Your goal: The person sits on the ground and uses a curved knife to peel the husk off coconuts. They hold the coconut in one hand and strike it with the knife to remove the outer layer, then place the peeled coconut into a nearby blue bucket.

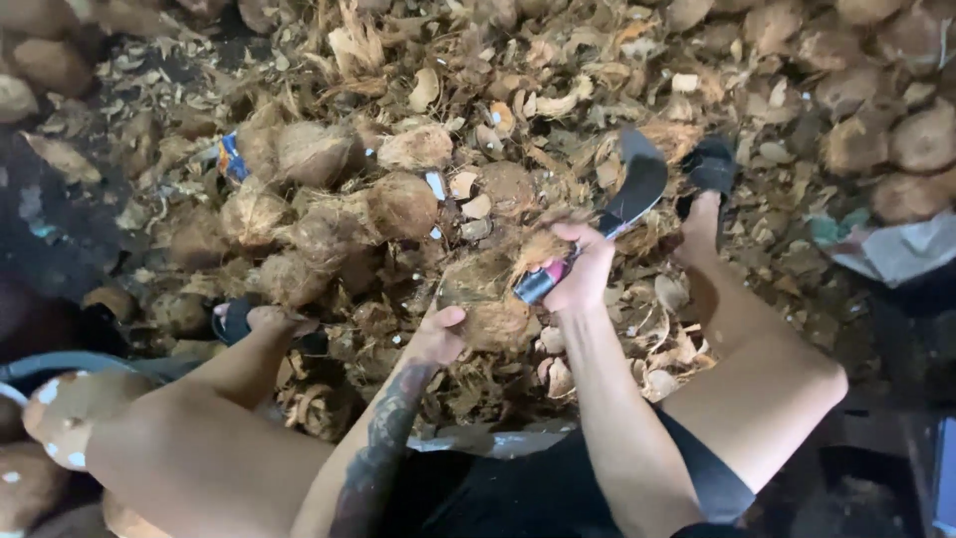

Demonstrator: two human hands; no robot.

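My left hand (438,337) grips a brown husked coconut (483,299) from below, holding it in front of me between my knees. My right hand (583,269) is closed around the handle of a curved dark-bladed knife (632,184). The blade points up and away, above and to the right of the coconut. The knife's handle end lies against the coconut's right side.
Several husked coconuts (329,199) are piled ahead of me on a floor covered in husk fibre and shell chips (518,90). More coconuts (896,130) lie at the far right. My bare legs and sandalled feet (712,169) flank the work spot. A partly peeled coconut (65,413) sits at left.
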